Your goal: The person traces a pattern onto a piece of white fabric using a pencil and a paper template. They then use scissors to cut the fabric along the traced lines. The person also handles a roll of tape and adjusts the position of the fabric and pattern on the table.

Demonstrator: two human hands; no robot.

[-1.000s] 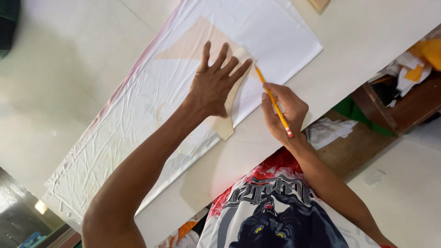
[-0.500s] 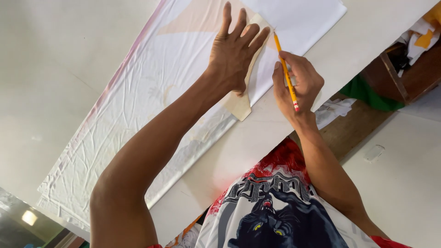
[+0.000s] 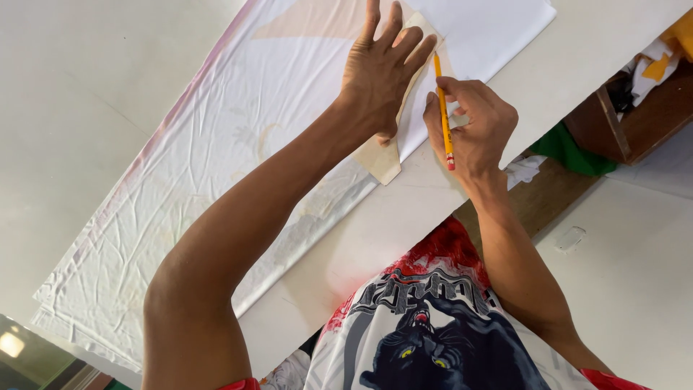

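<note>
My left hand point(image 3: 382, 72) lies flat with fingers spread on a beige paper pattern piece point(image 3: 382, 159) that rests on white cloth point(image 3: 216, 159) spread over the white table point(image 3: 86, 94). My right hand point(image 3: 473, 126) grips a yellow pencil point(image 3: 442, 108) with a red eraser end. The pencil's tip touches the pattern's right edge, next to my left fingers. The pattern's lower corner sticks out past the cloth's near edge.
The table's near edge point(image 3: 404, 217) runs diagonally in front of my printed shirt point(image 3: 433, 325). To the right sit a wooden shelf point(image 3: 621, 123), green fabric point(image 3: 570, 152) and yellow and white scraps point(image 3: 660, 61). A crumpled white rag point(image 3: 523, 170) lies by my right wrist.
Both hands and the pattern sit higher and further right in view than a second ago, as the camera shifted. The pencil has closed in against the pattern edge beside my left hand.
</note>
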